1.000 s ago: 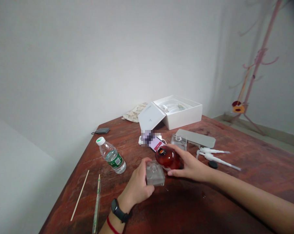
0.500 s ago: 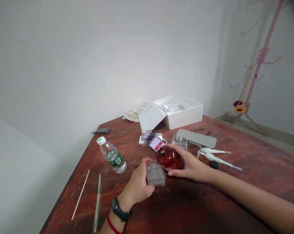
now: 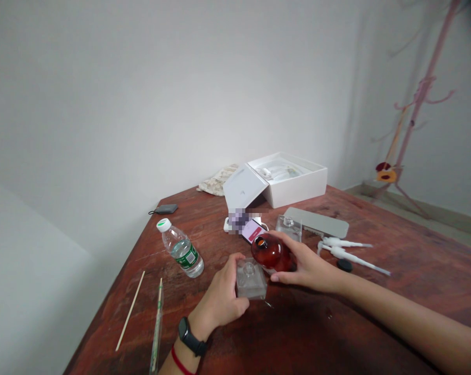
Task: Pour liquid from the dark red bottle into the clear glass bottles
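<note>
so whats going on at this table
A person sits at a wooden table. The left hand grips a clear square glass bottle standing on the table. The right hand holds a round amber bottle, open mouth tilted over toward the clear one. A water bottle, two white pump sprayers and an open white box lie around them.

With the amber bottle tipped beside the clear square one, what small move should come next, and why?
Probably tip the amber bottle a little further so its open mouth comes over the neck of the clear square bottle. The right hand holds it tilted with its mouth up and left of that neck, while the left hand steadies the square bottle on the table.
</note>
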Tool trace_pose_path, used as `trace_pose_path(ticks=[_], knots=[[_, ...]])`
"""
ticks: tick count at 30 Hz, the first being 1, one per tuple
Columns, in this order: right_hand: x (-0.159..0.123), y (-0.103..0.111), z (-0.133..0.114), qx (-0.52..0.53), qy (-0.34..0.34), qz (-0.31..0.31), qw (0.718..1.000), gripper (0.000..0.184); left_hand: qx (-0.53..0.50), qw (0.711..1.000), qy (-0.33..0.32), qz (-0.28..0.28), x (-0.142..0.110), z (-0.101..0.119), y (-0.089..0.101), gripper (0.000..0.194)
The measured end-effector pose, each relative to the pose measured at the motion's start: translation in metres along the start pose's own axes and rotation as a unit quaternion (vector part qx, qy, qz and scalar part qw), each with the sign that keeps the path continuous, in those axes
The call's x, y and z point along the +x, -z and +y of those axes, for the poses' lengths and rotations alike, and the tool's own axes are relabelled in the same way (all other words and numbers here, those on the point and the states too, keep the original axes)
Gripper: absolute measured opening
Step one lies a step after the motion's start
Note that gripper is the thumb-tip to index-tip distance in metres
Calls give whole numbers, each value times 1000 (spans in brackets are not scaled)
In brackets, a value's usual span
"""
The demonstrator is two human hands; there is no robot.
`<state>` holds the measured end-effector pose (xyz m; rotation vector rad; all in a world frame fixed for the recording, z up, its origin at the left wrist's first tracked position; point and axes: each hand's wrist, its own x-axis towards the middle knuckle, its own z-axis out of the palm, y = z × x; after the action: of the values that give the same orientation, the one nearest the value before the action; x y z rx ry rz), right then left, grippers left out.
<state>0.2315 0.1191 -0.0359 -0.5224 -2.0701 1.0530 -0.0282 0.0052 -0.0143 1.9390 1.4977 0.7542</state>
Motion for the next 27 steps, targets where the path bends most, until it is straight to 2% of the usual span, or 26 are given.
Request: trace_pose_path(ticks=[14, 27], knots=[[-1, 0, 1, -7, -1, 3, 1000, 94, -8, 1000, -13, 3, 0, 2, 2, 82], [1, 0, -2, -8, -7, 5, 1000, 94, -3, 1000, 2, -11, 0, 2, 3, 82]])
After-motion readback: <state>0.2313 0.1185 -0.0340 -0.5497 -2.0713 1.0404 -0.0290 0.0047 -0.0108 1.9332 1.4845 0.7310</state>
